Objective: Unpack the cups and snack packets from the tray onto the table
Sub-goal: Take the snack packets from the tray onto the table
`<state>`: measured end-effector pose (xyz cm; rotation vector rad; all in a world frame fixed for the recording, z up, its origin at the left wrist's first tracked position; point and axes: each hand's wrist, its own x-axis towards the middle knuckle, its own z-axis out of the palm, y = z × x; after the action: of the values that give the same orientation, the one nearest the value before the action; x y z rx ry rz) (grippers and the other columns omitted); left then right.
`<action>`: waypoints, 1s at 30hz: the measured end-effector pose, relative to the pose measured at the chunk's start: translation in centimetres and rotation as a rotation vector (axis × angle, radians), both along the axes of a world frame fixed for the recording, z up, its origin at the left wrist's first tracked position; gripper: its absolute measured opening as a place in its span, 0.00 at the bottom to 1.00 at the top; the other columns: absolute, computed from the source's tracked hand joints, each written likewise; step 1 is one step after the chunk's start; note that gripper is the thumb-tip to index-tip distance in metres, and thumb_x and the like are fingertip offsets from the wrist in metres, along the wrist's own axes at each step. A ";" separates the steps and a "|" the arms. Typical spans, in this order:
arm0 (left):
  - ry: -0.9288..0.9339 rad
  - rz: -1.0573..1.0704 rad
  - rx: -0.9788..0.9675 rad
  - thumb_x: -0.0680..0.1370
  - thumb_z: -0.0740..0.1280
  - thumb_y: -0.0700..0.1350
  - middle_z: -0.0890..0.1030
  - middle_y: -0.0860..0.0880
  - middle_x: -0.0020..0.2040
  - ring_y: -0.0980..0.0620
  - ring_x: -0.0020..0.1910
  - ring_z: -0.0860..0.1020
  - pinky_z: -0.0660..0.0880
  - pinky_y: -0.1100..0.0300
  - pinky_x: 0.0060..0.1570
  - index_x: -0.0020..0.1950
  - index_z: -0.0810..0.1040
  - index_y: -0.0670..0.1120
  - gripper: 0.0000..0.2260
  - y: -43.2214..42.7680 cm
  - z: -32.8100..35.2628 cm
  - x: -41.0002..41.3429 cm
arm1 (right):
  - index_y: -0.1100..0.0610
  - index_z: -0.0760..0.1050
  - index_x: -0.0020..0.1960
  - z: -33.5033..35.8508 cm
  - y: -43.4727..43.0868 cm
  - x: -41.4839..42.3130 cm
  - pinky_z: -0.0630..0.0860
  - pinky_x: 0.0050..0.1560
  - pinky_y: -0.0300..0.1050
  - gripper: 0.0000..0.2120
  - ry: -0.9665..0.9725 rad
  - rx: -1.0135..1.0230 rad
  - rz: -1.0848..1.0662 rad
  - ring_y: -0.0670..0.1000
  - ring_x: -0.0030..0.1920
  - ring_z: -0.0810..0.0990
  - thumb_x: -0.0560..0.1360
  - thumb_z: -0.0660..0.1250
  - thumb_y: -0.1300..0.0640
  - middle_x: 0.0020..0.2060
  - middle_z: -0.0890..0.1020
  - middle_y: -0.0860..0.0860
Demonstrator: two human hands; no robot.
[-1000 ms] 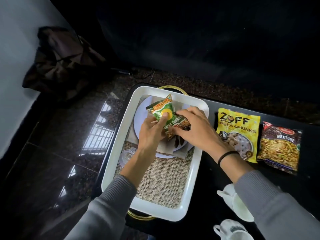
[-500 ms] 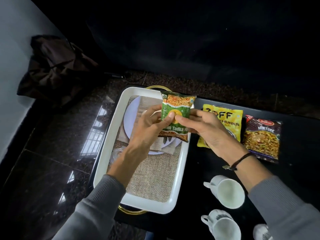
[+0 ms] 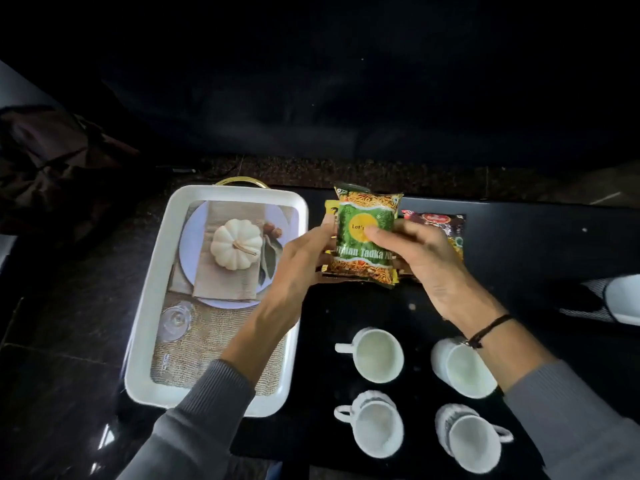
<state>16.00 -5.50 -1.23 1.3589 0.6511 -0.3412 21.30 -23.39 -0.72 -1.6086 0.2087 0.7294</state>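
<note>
Standing leftmost, the white tray (image 3: 149, 306) holds no packets; the left hand (image 3: 294, 265) and right hand (image 3: 426, 258) both pinch the green snack packet (image 3: 363, 244) above the black table (image 3: 519, 237), four white cups (image 3: 379, 355) nearer.

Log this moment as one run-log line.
phase: unpacking | held: green snack packet, left hand and right hand | position: right of tray | table: four cups out
</note>
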 end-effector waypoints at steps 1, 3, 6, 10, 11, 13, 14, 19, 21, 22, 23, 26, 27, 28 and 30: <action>-0.019 -0.025 -0.004 0.80 0.66 0.57 0.86 0.43 0.54 0.46 0.55 0.84 0.82 0.51 0.55 0.55 0.84 0.46 0.16 -0.7 -0.1 -0.1 | 0.53 0.85 0.55 0.0 -0.8 -0.1 0.79 0.60 0.49 0.14 0.007 0.013 -0.013 0.50 0.55 0.86 0.72 0.77 0.48 0.50 0.89 0.48; -0.035 -0.061 -0.009 0.76 0.74 0.54 0.86 0.45 0.54 0.45 0.58 0.83 0.77 0.47 0.64 0.59 0.83 0.43 0.18 -2.1 -0.6 -0.1 | 0.55 0.84 0.58 0.0 -2.6 -0.2 0.81 0.55 0.47 0.15 0.038 0.066 -0.059 0.52 0.55 0.87 0.74 0.76 0.52 0.51 0.89 0.49; -0.029 -0.085 0.061 0.68 0.80 0.57 0.86 0.44 0.56 0.47 0.59 0.83 0.75 0.48 0.67 0.62 0.82 0.43 0.29 -4.3 -1.5 0.4 | 0.55 0.83 0.60 -0.3 -5.0 -0.7 0.81 0.53 0.44 0.16 0.068 0.092 -0.110 0.51 0.55 0.87 0.73 0.76 0.53 0.52 0.88 0.50; -0.024 -0.129 0.121 0.71 0.79 0.53 0.86 0.45 0.55 0.50 0.57 0.84 0.79 0.59 0.58 0.62 0.81 0.42 0.25 -8.2 -1.8 1.5 | 0.55 0.83 0.60 -0.8 -8.6 -1.3 0.81 0.55 0.46 0.18 0.049 0.057 -0.244 0.51 0.54 0.87 0.71 0.78 0.53 0.52 0.88 0.51; -0.010 -0.148 0.121 0.72 0.78 0.52 0.86 0.46 0.54 0.51 0.56 0.84 0.79 0.60 0.56 0.63 0.81 0.42 0.24 -9.4 -1.8 1.8 | 0.55 0.83 0.59 -0.9 -9.6 -1.3 0.81 0.54 0.44 0.18 0.039 0.028 -0.283 0.50 0.52 0.88 0.71 0.79 0.53 0.51 0.89 0.51; 0.009 -0.208 0.129 0.73 0.77 0.52 0.86 0.47 0.53 0.52 0.54 0.84 0.80 0.59 0.54 0.62 0.81 0.43 0.21 -11.7 -1.8 2.4 | 0.55 0.82 0.59 -1.3 -11.6 -1.3 0.80 0.56 0.44 0.19 0.030 -0.026 -0.338 0.48 0.51 0.88 0.70 0.79 0.53 0.49 0.89 0.49; 0.012 -0.238 0.138 0.73 0.77 0.52 0.86 0.48 0.51 0.54 0.51 0.84 0.80 0.61 0.52 0.59 0.81 0.46 0.17 -12.7 -2.0 2.7 | 0.54 0.81 0.60 -1.5 -12.4 -1.3 0.80 0.56 0.44 0.19 0.030 -0.049 -0.356 0.47 0.51 0.88 0.71 0.79 0.52 0.48 0.89 0.49; 0.002 -0.328 0.187 0.76 0.74 0.53 0.84 0.49 0.53 0.55 0.51 0.83 0.76 0.64 0.46 0.63 0.80 0.46 0.18 -17.2 -2.8 4.4 | 0.54 0.76 0.66 -2.7 -15.7 -0.5 0.74 0.49 0.34 0.21 -0.025 -0.253 -0.351 0.41 0.52 0.82 0.76 0.74 0.47 0.54 0.84 0.46; -0.007 -0.362 0.248 0.78 0.72 0.52 0.83 0.47 0.59 0.53 0.55 0.82 0.77 0.62 0.50 0.68 0.77 0.44 0.21 -18.8 -3.0 5.0 | 0.52 0.73 0.67 -3.4 -16.4 -0.2 0.75 0.52 0.38 0.22 -0.067 -0.352 -0.316 0.42 0.54 0.81 0.78 0.71 0.44 0.55 0.81 0.45; -0.017 -0.370 0.282 0.79 0.71 0.50 0.82 0.46 0.60 0.53 0.56 0.81 0.78 0.62 0.52 0.69 0.76 0.44 0.20 -19.4 -3.0 5.3 | 0.52 0.72 0.68 -3.7 -16.6 0.0 0.76 0.56 0.42 0.22 -0.089 -0.393 -0.302 0.45 0.55 0.81 0.78 0.69 0.43 0.55 0.81 0.44; -0.035 -0.375 0.316 0.80 0.70 0.49 0.82 0.45 0.62 0.54 0.55 0.81 0.78 0.64 0.53 0.70 0.76 0.44 0.20 -19.9 -3.2 5.5 | 0.52 0.71 0.68 -3.9 -16.8 0.2 0.76 0.58 0.44 0.22 -0.110 -0.430 -0.287 0.47 0.56 0.81 0.79 0.69 0.44 0.56 0.80 0.44; -0.099 -0.397 0.446 0.80 0.70 0.46 0.82 0.47 0.63 0.59 0.50 0.79 0.75 0.76 0.46 0.70 0.76 0.44 0.18 -20.6 -3.7 5.8 | 0.55 0.70 0.70 -4.5 -17.1 1.0 0.72 0.56 0.43 0.22 -0.161 -0.519 -0.226 0.48 0.56 0.78 0.80 0.68 0.47 0.58 0.78 0.46; -0.118 -0.405 0.495 0.80 0.70 0.45 0.82 0.47 0.63 0.59 0.50 0.79 0.76 0.75 0.45 0.70 0.76 0.44 0.18 -20.7 -3.8 5.8 | 0.56 0.69 0.70 -4.7 -17.2 1.2 0.71 0.55 0.42 0.22 -0.168 -0.552 -0.194 0.49 0.57 0.78 0.81 0.67 0.48 0.58 0.78 0.48; -0.132 -0.414 0.535 0.81 0.69 0.45 0.83 0.47 0.62 0.58 0.50 0.80 0.79 0.70 0.46 0.69 0.76 0.44 0.17 -20.7 -3.9 5.8 | 0.58 0.69 0.70 -5.0 -17.2 1.3 0.70 0.54 0.42 0.22 -0.173 -0.580 -0.174 0.51 0.58 0.78 0.81 0.67 0.49 0.58 0.78 0.49; -0.149 -0.422 0.597 0.81 0.69 0.44 0.84 0.47 0.59 0.56 0.52 0.82 0.82 0.61 0.47 0.68 0.78 0.44 0.16 -20.7 -3.9 5.8 | 0.61 0.69 0.70 -5.6 -16.9 1.0 0.73 0.58 0.45 0.22 -0.241 -0.645 -0.153 0.56 0.62 0.78 0.80 0.69 0.52 0.61 0.79 0.55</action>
<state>21.78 -26.18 -5.14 2.0819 0.3431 -0.3923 22.28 -40.32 -6.34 -2.2447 0.4148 0.3532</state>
